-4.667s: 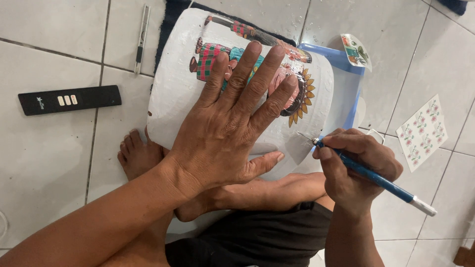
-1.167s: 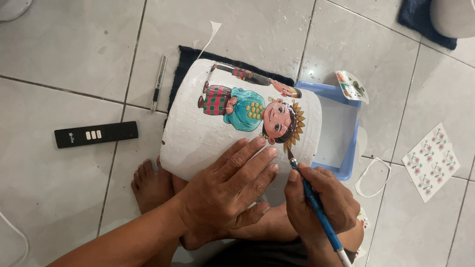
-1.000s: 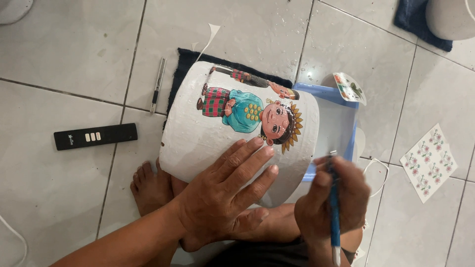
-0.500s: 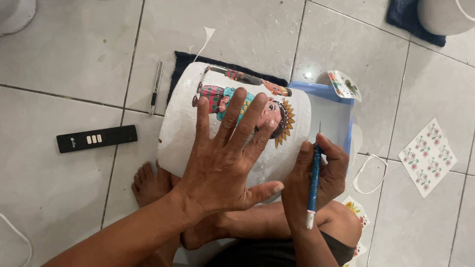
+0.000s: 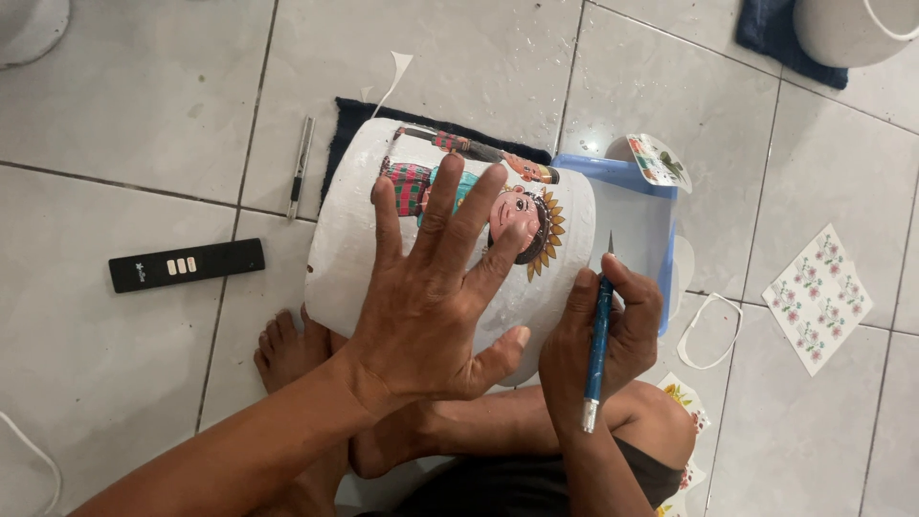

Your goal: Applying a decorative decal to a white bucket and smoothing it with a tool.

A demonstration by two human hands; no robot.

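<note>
1. White and rounded, a large pot (image 5: 450, 258) lies on its side in the middle of the head view, resting on a dark cloth (image 5: 349, 120) on a pale tiled floor (image 5: 144, 105). A colourful picture of a figure (image 5: 512, 206) with a sunflower-like collar is stuck on the pot's upper face.
2. The left hand (image 5: 431, 306) lies flat on the pot, fingers spread wide and gripping nothing, fingertips partly over the picture.
3. The right hand (image 5: 598, 330), just right of the pot, is closed around a blue-handled craft knife (image 5: 598, 335), held upright with the blade tip up near the pot's right edge.
4. A blue tray (image 5: 637, 215) sits just behind and right of the pot.
5. Left of the pot lie a black rectangular bar (image 5: 187, 265) and a slim pen-like tool (image 5: 301, 168).
6. Well to the right of the pot is a sheet of flower pictures (image 5: 818, 299).
7. Below the pot, the person's bare foot (image 5: 287, 349) and folded legs show.
</note>
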